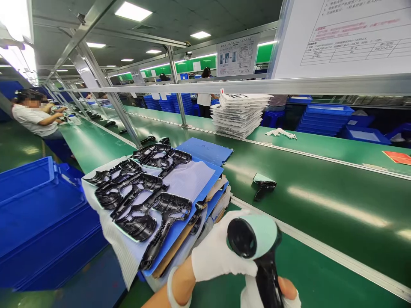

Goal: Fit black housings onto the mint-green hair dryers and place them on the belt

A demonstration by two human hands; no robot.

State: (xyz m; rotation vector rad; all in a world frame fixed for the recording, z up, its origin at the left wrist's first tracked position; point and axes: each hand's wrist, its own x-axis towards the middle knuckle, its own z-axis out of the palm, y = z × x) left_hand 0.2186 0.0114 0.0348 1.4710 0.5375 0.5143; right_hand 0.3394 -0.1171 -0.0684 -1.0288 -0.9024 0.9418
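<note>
My left hand [216, 252] and right hand [290, 295] gripping a hair dryer [265, 235], shell stack [149, 182] edging close left, green belt [321, 184] wide beyond

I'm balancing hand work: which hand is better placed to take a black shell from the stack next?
The left hand, probably: it is nearer the black shells, while the right hand grips the dryer's handle.

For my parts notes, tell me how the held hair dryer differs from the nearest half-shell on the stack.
The hair dryer looks closed; the half-shell lies open, showing its inside. The hair dryer shows mint green and black; the half-shell shows mostly black. Left hand and right hand hold the hair dryer up; the half-shell lies on the stack. Both are pistol-shaped.
</note>
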